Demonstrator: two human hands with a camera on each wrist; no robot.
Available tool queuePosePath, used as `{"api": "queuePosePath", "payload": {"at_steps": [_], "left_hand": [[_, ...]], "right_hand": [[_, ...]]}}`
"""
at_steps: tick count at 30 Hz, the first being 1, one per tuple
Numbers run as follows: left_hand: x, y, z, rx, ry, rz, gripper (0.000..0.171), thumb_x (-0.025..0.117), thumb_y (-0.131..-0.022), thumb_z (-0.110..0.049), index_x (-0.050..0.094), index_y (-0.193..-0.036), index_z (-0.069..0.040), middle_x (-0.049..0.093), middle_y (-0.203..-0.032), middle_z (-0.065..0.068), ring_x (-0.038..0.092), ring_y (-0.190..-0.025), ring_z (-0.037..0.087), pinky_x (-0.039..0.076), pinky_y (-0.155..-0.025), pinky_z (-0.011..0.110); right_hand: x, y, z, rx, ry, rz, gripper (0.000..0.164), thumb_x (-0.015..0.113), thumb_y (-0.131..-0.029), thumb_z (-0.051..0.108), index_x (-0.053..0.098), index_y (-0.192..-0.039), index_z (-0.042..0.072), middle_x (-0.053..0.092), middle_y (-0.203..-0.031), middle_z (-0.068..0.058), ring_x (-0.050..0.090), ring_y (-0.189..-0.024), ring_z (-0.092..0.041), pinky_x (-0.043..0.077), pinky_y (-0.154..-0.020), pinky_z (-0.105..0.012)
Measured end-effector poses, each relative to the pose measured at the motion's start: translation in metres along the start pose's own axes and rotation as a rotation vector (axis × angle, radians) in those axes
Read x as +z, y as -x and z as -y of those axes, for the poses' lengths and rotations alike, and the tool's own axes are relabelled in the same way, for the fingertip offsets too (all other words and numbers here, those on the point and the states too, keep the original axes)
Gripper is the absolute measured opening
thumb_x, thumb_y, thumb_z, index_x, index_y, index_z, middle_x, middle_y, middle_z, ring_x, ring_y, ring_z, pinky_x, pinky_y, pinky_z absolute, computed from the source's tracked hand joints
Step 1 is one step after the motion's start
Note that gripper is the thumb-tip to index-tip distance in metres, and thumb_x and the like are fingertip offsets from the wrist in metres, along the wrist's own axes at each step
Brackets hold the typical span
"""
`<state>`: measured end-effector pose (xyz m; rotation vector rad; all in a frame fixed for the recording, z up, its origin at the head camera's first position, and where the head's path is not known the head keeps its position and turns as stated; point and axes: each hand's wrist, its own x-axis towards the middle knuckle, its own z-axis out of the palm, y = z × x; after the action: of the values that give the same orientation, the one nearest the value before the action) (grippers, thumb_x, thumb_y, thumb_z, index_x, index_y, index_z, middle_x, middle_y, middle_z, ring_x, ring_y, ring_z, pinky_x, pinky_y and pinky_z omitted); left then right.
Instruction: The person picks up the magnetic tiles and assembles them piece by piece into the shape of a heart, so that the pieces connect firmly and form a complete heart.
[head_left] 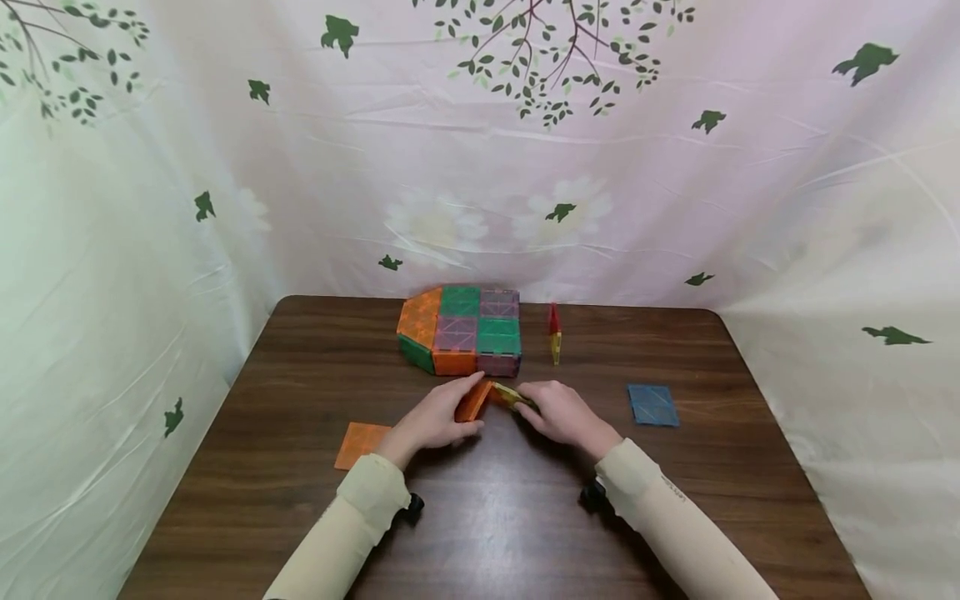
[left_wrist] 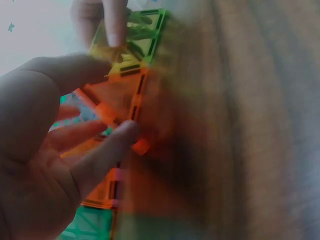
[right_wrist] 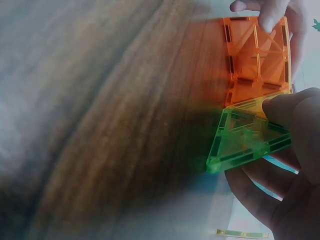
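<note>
My left hand (head_left: pixel 438 412) holds an orange magnetic tile (head_left: pixel 474 402), standing on edge, between its thumb and fingers. From the other side, my right hand (head_left: pixel 562 411) pinches a yellow magnetic tile (head_left: pixel 506 393). The two tiles meet at an angle, edge to edge, forming a point toward the back of the table. In the right wrist view a green triangular tile (right_wrist: pixel 245 140) lies against the yellow one, beside the right thumb. Just behind the hands sits a boxy build of orange, green and purple tiles (head_left: pixel 457 333).
A red and yellow tile piece (head_left: pixel 555 335) stands upright right of the build. One blue square tile (head_left: pixel 652 405) lies flat farther right, and a flat orange tile (head_left: pixel 362 446) is partly behind the left wrist. A patterned curtain (head_left: pixel 480 192) hangs behind the wooden table (head_left: pixel 480 533).
</note>
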<state>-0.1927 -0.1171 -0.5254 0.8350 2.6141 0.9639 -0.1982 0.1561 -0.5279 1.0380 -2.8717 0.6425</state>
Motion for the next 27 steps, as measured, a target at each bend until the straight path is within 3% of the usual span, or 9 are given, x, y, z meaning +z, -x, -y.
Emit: {"api": "queuePosePath", "payload": {"at_steps": [7,12,16,20,23,27], "left_hand": [[-0.006,-0.008,0.006,0.031,-0.047,0.026,0.093,0.089,-0.083,-0.049,0.046,-0.160,-0.018,0.055,-0.152,0.007,0.053,-0.134,0.026,0.047,-0.110,0.048],[-0.002,-0.010,0.012,0.054,0.010,0.010,0.096,0.093,-0.079,-0.048,0.049,-0.157,-0.014,0.054,-0.151,0.007,0.052,-0.133,0.026,0.047,-0.110,0.048],[0.000,-0.011,0.018,0.069,0.087,0.035,0.099,0.096,-0.077,-0.039,0.046,-0.158,-0.012,0.053,-0.150,0.006,0.053,-0.134,0.023,0.050,-0.109,0.043],[0.000,-0.012,0.020,0.064,0.125,0.037,0.099,0.097,-0.076,-0.035,0.046,-0.158,-0.013,0.052,-0.150,0.007,0.052,-0.135,0.023,0.050,-0.108,0.043],[0.003,-0.012,0.020,0.053,0.124,0.011,0.096,0.096,-0.077,-0.037,0.048,-0.157,-0.015,0.055,-0.143,0.006,0.055,-0.126,0.021,0.053,-0.103,0.040],[0.007,-0.012,0.017,0.029,0.126,-0.018,0.093,0.096,-0.078,-0.038,0.050,-0.155,-0.018,0.057,-0.128,0.002,0.055,-0.108,0.017,0.054,-0.090,0.031]], "right_hand": [[-0.005,-0.006,-0.002,0.017,-0.002,0.061,0.013,0.068,-0.105,0.021,0.074,-0.115,0.015,0.074,-0.102,0.002,0.070,-0.085,-0.012,0.059,-0.073,-0.035],[-0.007,-0.003,-0.008,0.050,-0.024,0.052,0.021,0.069,-0.104,0.024,0.075,-0.122,0.014,0.074,-0.111,-0.001,0.072,-0.096,-0.016,0.061,-0.081,-0.039],[-0.009,0.001,-0.013,0.054,-0.034,0.035,0.019,0.069,-0.104,0.024,0.077,-0.118,0.014,0.074,-0.108,-0.001,0.072,-0.095,-0.016,0.061,-0.081,-0.039],[-0.011,0.003,-0.018,0.049,-0.042,0.011,0.018,0.069,-0.104,0.025,0.078,-0.115,0.014,0.075,-0.107,-0.001,0.073,-0.095,-0.016,0.061,-0.081,-0.038],[-0.013,0.005,-0.023,0.054,-0.058,-0.012,0.021,0.069,-0.104,0.028,0.078,-0.115,0.013,0.076,-0.108,-0.001,0.073,-0.096,-0.016,0.061,-0.081,-0.038],[-0.019,0.005,-0.030,0.124,-0.107,-0.132,0.027,0.070,-0.103,0.037,0.078,-0.112,0.012,0.076,-0.103,-0.001,0.071,-0.089,-0.014,0.061,-0.078,-0.039]]}}
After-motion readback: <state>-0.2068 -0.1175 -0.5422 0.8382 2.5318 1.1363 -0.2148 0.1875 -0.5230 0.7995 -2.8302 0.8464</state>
